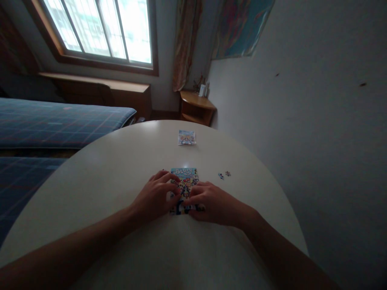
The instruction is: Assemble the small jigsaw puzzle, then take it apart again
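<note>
The flat, rectangular, multicoloured jigsaw puzzle (185,177) lies near the middle of the round white table (121,161), close to the person's edge. Its upper part, with a blue band of lettering, is exposed; its lower part is covered by both hands.

The left hand (154,197) rests palm down on the left side of the puzzle, fingers spread and slightly curved, fingertips on the printed surface. The right hand (211,203) rests palm down on the lower right side of the puzzle, fingers extended and close together, pointing toward the left hand. The fingertips of the two hands almost meet over the puzzle. It cannot be determined whether either hand has a loose piece under its fingertips.

Two small loose puzzle pieces (224,175) lie just right of the puzzle, apart from it. A small colourful printed card (186,137) lies beyond the puzzle, well apart.

A bed with a blue checked cover (60,121) stands left of the puzzle, off the table. A wooden corner shelf (196,106) stands far beyond the puzzle.
</note>
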A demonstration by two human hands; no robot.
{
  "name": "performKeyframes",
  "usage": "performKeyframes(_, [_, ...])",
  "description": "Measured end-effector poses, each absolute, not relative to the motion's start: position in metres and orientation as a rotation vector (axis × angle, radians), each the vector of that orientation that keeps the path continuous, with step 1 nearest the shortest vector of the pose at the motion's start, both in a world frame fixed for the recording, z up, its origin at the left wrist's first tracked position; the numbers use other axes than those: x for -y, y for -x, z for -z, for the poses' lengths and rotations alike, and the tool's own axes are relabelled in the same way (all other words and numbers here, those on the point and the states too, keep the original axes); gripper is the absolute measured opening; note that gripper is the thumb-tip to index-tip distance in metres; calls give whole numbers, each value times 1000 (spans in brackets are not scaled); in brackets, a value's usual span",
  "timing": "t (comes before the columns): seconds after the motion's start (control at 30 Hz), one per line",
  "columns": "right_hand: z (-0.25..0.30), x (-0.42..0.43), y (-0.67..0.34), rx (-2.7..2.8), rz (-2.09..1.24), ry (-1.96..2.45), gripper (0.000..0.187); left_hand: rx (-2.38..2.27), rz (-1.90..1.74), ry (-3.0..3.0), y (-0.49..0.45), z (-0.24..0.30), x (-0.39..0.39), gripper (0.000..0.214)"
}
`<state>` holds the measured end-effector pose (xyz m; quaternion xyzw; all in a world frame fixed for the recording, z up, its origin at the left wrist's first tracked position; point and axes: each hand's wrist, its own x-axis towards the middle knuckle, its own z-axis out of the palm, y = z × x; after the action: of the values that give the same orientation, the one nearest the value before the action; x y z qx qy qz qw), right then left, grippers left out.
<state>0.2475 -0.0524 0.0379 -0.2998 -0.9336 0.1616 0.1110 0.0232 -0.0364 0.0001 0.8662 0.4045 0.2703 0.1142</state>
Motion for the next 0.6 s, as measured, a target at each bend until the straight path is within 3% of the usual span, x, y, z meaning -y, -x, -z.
performKeyframes(0.33, [-40,53,-247,2776,-442,890,22,-1177,-782,-2506,-18,-1,32,7])
performKeyframes(0.6, [-41,55,-243,2750,-471,911,37,-1420,-771,-2410,11,1,1,16])
